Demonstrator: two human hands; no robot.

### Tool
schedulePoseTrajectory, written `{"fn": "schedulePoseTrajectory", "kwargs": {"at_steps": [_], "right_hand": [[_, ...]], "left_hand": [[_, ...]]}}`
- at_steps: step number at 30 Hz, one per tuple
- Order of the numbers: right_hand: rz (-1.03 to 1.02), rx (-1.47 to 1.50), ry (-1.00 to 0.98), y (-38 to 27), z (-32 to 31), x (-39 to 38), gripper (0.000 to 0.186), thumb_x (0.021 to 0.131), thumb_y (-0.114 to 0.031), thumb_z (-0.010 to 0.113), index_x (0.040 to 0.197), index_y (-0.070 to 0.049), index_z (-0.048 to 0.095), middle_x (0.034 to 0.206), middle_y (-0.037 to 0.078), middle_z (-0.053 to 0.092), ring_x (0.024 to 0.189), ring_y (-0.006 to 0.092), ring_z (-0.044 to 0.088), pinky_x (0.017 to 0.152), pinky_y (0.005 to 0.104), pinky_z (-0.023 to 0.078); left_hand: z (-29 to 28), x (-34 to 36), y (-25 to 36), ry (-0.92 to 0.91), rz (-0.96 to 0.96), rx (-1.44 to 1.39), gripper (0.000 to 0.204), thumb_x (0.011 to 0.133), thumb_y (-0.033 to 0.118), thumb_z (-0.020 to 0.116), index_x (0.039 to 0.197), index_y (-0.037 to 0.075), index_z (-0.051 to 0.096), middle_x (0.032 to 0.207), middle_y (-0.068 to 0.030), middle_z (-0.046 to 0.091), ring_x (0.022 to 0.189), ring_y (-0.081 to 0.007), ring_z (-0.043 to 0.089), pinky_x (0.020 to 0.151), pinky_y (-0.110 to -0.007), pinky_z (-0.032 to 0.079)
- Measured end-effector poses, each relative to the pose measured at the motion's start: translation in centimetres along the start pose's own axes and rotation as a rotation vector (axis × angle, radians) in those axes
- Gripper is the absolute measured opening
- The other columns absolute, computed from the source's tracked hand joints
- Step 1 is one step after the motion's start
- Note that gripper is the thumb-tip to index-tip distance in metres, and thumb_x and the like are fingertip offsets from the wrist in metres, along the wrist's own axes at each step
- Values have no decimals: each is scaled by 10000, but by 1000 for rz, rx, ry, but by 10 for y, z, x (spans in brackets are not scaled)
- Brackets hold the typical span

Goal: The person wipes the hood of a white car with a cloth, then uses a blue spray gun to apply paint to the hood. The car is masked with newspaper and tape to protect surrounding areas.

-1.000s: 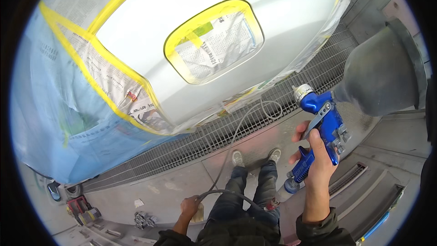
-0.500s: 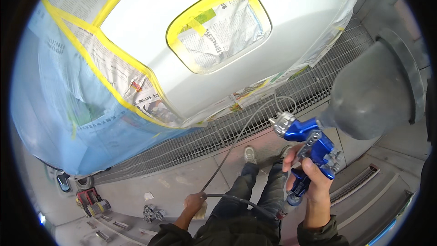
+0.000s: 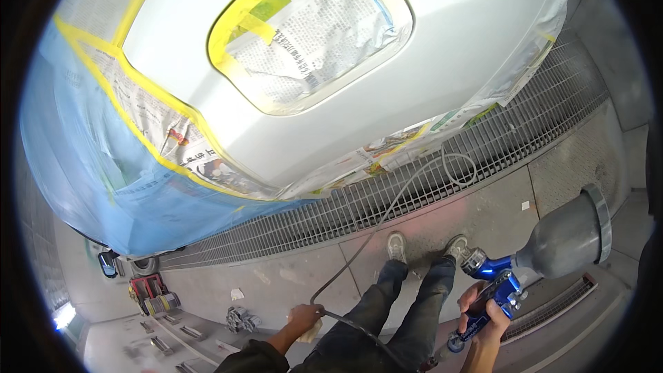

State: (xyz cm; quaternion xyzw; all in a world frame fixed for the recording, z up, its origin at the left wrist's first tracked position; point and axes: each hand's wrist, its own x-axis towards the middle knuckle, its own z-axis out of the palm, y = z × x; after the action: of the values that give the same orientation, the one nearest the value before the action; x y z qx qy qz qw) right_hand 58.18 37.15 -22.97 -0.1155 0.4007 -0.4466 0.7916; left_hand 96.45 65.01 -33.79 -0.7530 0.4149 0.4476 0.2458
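Note:
In my right hand (image 3: 483, 314) is a blue metal spray gun (image 3: 498, 289), the fingers wrapped round its handle. A large grey paint cup (image 3: 565, 238) sits on the gun and tilts off to the right; its silver nozzle (image 3: 475, 262) faces left, above my shoe. Closed round a dark air hose (image 3: 345, 319), my left hand (image 3: 304, 319) is in front of my thigh, with something pale, perhaps a cloth, under its fingers. Ahead stands a white car panel (image 3: 442, 48), edged with yellow masking tape (image 3: 138, 139); taped newspaper (image 3: 311, 41) covers its rounded opening.
Blue masking film (image 3: 83, 152) drapes the car at left. A metal floor grating (image 3: 331, 211) runs below the panel, and the hose loops over it. A red and yellow object (image 3: 152, 293) and crumpled paper (image 3: 242, 319) lie at lower left. Another grating strip (image 3: 552, 311) lies at right.
My right hand and the spray gun have moved down and to the right, away from the panel. The panel looks larger in view. My left hand still holds the hose.

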Motion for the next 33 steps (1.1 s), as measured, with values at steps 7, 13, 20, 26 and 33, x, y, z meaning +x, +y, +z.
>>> {"fn": "schedulePoseTrajectory", "kwargs": {"at_steps": [7,13,20,26,33], "right_hand": [[24,53,1,12,-22,14,503,820,-353,691,962,103,532,747,194,579,516,240,566,339,297,466],[-65,136,145,26,-47,11,476,842,-356,677,934,83,519,740,189,571,457,229,512,326,290,455],[-71,-67,162,30,-63,10,374,876,-215,657,1053,97,551,895,191,612,731,258,658,497,324,588],[-104,-167,114,39,-50,15,530,937,-297,612,1290,83,504,1253,224,606,1078,313,645,951,438,509],[-83,-78,92,40,-66,29,480,950,-279,612,1255,76,507,1180,202,608,1029,297,645,849,421,536]], "left_hand": [[10,25,22,-54,105,29,288,898,399,620,1132,255,705,935,-94,730,908,-318,691,763,-454,531],[-18,44,84,-197,271,-13,297,929,429,586,1126,244,709,1002,-47,740,913,-286,694,783,-408,542],[-129,-16,278,209,1078,-436,299,942,281,651,1208,152,694,836,-83,733,709,-228,712,587,-323,552],[-153,-16,374,348,1346,-22,543,927,335,649,1409,114,531,714,-73,643,544,-230,578,506,-367,456],[-157,2,395,189,1384,19,414,959,286,604,1352,163,570,729,-89,687,605,-245,673,512,-347,522]]}}
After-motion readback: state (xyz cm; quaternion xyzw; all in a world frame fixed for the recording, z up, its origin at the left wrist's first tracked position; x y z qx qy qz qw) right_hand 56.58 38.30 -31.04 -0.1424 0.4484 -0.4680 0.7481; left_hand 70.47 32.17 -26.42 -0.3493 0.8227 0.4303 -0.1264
